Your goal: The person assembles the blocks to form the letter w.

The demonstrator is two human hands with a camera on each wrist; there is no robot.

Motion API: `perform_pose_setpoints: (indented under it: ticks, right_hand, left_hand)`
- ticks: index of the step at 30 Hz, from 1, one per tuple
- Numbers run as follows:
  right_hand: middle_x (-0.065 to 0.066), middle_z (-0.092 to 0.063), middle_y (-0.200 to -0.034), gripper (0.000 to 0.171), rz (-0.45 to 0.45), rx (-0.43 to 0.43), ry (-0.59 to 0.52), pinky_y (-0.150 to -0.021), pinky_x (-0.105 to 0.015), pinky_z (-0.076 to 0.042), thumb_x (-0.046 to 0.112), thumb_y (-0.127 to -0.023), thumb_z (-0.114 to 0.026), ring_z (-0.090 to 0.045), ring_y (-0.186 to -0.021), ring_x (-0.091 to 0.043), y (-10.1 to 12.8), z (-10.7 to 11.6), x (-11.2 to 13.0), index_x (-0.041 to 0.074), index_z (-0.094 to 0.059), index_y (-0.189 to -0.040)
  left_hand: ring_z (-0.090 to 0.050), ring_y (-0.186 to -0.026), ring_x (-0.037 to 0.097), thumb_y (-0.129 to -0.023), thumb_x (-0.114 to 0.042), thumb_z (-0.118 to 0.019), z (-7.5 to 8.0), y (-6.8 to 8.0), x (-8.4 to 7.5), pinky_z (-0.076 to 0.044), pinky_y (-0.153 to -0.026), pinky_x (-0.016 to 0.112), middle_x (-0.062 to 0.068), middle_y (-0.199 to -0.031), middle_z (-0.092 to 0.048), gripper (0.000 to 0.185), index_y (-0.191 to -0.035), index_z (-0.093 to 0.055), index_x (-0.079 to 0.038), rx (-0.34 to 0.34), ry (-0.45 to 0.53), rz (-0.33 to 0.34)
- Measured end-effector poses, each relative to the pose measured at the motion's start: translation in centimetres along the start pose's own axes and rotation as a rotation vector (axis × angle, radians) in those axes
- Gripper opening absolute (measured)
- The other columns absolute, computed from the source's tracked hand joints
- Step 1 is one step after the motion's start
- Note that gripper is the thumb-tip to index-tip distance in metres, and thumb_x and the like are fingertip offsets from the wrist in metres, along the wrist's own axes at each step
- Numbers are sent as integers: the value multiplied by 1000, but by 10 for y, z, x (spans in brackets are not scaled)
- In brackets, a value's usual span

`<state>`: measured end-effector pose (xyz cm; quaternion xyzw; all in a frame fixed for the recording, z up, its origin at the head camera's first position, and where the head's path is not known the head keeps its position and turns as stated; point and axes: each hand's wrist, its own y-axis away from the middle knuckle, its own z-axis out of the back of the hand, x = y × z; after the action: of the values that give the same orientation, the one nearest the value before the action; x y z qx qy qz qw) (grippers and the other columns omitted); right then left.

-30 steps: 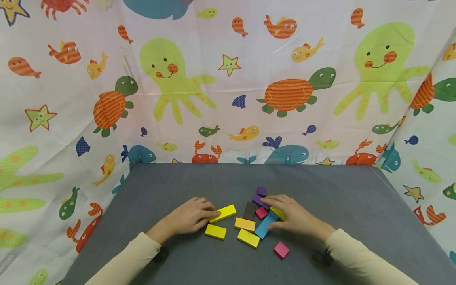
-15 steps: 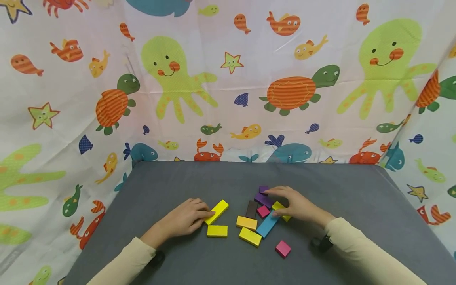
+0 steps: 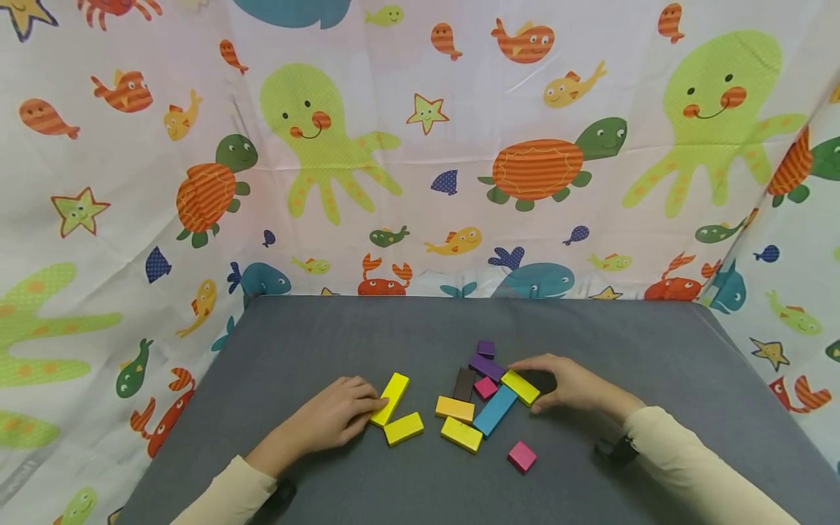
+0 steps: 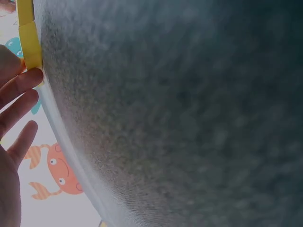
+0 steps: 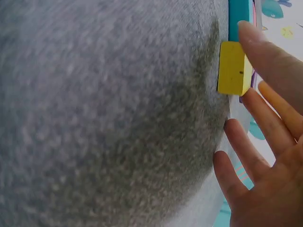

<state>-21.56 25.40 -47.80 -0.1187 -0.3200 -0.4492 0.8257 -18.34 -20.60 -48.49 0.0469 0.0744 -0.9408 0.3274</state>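
Is a grey table; carries several blocks of yellow, orange, blue, brown, pink and purple colour.

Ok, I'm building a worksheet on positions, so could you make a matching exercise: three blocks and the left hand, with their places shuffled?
1. Blue block
2. Dark brown block
3. Smaller purple block
4. Left hand

A. Farthest back on the table
B. Fingertips on a long yellow block
C. Between two other yellow blocks
D. Just behind the orange block

Pairs: 1-C; 2-D; 3-A; 4-B
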Motion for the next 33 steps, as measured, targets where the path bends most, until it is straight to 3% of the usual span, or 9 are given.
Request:
perform_pose_setpoints:
  ticks: [4, 12, 19, 25, 29, 33]
  right_hand:
    - [2, -61, -138, 63, -42, 11, -3, -105, -60, -45, 26, -78, -83, -51, -126, -29, 2, 1, -1, 29, -59, -137]
    - [2, -65, -132, 57, -18, -28, 27, -103, -59, -48, 17, -79, -81, -54, -121, -27, 1, 0, -3, 28, -64, -132]
    - [7, -66, -130, 56, -16, -43, 37, -100, -49, -50, 17, -79, -81, -54, -117, -21, -1, -1, -2, 27, -64, -132]
    - [8, -68, -114, 54, -33, -52, 37, -93, -42, -51, 18, -78, -82, -55, -108, -18, 0, 0, -2, 25, -65, -129]
    - [11, -66, -111, 57, -48, -35, 27, -91, -38, -50, 18, -79, -82, -53, -107, -17, -1, -1, -2, 27, -63, -132]
    - [11, -64, -108, 59, -34, -12, 40, -90, -39, -49, 19, -79, -81, -51, -105, -17, -3, -2, -1, 27, -61, -134]
  left_hand:
    - [-57, -108, 7, -97, -23, -61, 0, 5, -3, -50, -97, 34, -12, -115, -66, 35, -131, -65, -23, -13, 12, -27]
    - [-56, -105, 7, -95, -20, -64, -4, 10, -7, -51, -94, 32, -11, -114, -65, 38, -133, -64, -21, -7, 20, -49]
    - [-52, -99, 6, -94, -16, -65, -5, 15, -17, -50, -87, 25, -10, -112, -63, 40, -133, -63, -20, -1, 39, -54]
    - [-51, -99, 4, -94, -18, -66, -6, 19, -23, -50, -87, 25, -12, -113, -61, 38, -132, -64, -23, -17, 20, -40]
    - [-54, -114, 7, -95, -19, -64, -6, 20, -27, -52, -97, 32, -9, -128, -58, 35, -130, -63, -25, -17, 47, -38]
    - [-51, -133, 12, -98, -21, -60, -5, 20, -31, -49, -107, 39, -6, -149, -48, 33, -131, -59, -24, 37, 70, -39]
